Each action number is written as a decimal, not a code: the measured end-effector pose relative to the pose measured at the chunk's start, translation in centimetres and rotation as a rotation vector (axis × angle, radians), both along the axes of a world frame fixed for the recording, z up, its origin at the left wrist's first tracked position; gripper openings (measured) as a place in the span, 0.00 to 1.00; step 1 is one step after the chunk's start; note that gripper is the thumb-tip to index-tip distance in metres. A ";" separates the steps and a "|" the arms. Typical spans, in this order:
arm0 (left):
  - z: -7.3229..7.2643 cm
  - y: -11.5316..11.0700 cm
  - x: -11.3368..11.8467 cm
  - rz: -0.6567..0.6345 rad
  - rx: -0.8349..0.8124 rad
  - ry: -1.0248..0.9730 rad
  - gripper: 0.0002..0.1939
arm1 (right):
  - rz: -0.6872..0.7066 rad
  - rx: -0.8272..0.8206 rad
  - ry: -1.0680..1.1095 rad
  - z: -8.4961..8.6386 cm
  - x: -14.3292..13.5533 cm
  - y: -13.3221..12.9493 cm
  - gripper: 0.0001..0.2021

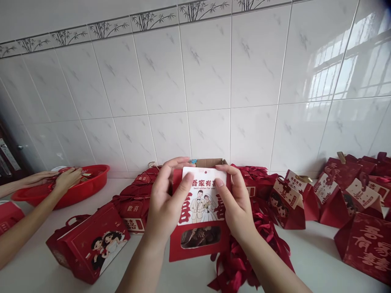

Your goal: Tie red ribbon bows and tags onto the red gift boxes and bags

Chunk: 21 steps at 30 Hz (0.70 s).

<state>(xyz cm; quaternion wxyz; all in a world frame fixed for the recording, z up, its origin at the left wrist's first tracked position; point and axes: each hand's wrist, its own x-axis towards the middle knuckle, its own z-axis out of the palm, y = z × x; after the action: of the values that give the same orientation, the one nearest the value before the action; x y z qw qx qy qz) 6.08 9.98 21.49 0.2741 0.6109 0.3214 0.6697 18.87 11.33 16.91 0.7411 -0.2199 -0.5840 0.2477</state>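
Note:
I hold a red gift box (200, 228) upright over the white counter, in the middle of the view. Its front carries a white card (203, 195) with a cartoon bride and groom, and a clear window below shows dark contents. My left hand (166, 199) grips the box's left side, thumb pressed on the card's upper left. On the right side my right hand (233, 199) grips too, fingers curled over the top edge. A heap of red ribbons (244, 260) lies under and behind the box.
Another person's hands (65, 179) reach into a red basin (88, 183) at the left. A red gift box (91, 248) lies on its side at the front left. Flat red boxes (137, 199) pile behind, several assembled boxes (345, 195) stand at the right, and a tiled wall (207, 81) closes the back.

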 end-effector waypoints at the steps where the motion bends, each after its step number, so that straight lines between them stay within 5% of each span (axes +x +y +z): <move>1: 0.0 -0.1 0.0 0.003 0.003 0.023 0.16 | 0.015 0.001 0.003 0.1 0.1 -0.1 0.08; 21: 0.2 -0.2 -0.5 -0.105 -0.068 0.036 0.11 | -0.107 -0.024 -0.079 0.6 0.2 -1.1 0.09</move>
<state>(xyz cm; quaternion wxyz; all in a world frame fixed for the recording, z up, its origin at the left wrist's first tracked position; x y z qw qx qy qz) 5.61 9.74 21.66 0.3237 0.6292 0.3164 0.6318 19.08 10.25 17.46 0.7272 -0.2694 -0.5969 0.2058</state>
